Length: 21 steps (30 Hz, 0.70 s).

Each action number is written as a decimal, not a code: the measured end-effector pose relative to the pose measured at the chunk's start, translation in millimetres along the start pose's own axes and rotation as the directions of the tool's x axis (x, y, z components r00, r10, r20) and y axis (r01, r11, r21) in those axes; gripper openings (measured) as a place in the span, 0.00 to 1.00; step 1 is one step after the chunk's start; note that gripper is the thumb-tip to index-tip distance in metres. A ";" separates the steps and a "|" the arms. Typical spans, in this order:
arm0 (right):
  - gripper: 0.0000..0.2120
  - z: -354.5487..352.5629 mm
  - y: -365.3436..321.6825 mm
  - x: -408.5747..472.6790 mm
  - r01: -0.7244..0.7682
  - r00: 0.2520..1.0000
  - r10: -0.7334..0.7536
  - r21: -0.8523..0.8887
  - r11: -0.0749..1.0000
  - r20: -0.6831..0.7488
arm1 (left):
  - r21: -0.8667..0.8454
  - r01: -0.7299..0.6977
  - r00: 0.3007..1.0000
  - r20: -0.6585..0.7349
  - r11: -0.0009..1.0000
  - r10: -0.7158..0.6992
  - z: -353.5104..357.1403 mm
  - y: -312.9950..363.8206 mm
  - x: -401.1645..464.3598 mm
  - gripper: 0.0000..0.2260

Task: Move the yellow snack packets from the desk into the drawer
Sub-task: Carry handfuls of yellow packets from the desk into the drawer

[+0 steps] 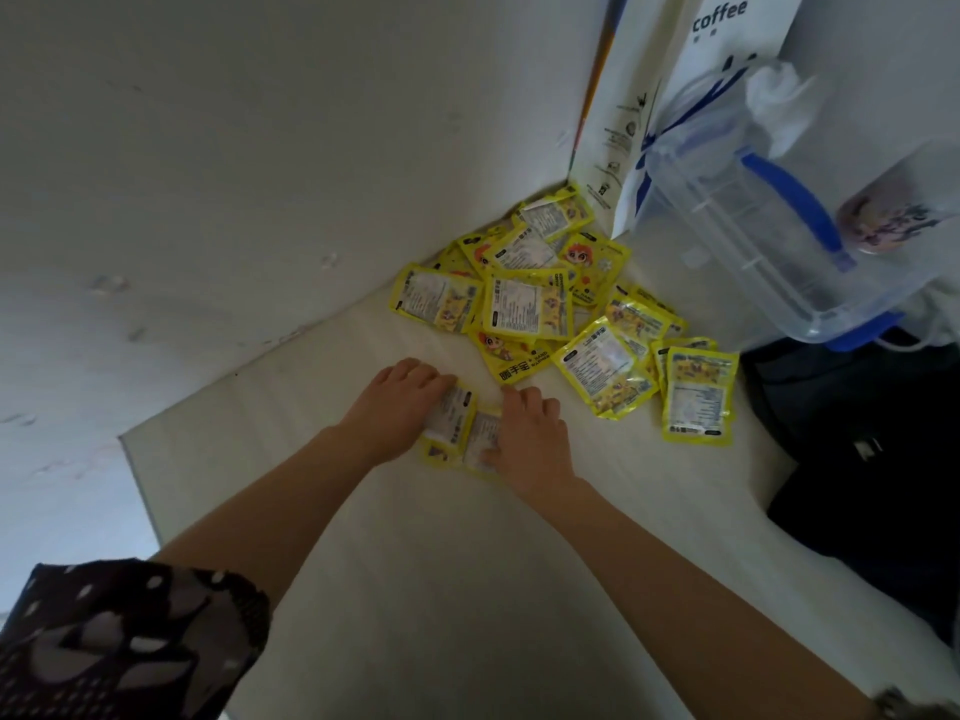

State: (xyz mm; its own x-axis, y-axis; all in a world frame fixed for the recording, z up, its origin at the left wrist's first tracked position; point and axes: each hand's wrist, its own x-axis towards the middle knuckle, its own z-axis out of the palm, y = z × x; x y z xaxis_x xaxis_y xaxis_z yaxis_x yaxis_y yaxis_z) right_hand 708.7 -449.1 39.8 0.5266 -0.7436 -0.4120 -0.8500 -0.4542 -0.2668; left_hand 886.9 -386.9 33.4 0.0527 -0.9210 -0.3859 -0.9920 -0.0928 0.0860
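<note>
Both bare forearms reach forward over the desk (415, 589); the left hand (397, 405) and right hand (530, 441) lie palm-down, side by side, fingers gently curled.
</note>
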 end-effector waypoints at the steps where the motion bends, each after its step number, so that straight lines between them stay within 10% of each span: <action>1: 0.37 -0.4 1.5 -0.7 0.003 1.000 -0.003 -0.008 1.000 0.005 | 0.000 0.012 1.000 0.002 1.000 -0.012 0.7 -0.7 -3.4 0.28; 21: 0.16 -17.5 35.1 -13.1 0.088 0.986 -0.103 0.120 0.989 0.129 | -0.369 0.323 0.946 0.164 0.872 -0.281 -7.7 -5.4 -15.1 0.22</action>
State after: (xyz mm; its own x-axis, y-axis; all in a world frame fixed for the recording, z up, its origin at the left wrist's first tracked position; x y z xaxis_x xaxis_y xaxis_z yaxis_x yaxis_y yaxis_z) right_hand 671.8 -463.8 51.0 0.6086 -0.6231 -0.4913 -0.7929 -0.4554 -0.4048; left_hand 892.4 -375.4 45.8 0.3102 -0.7828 -0.5394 -0.8052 -0.5179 0.2887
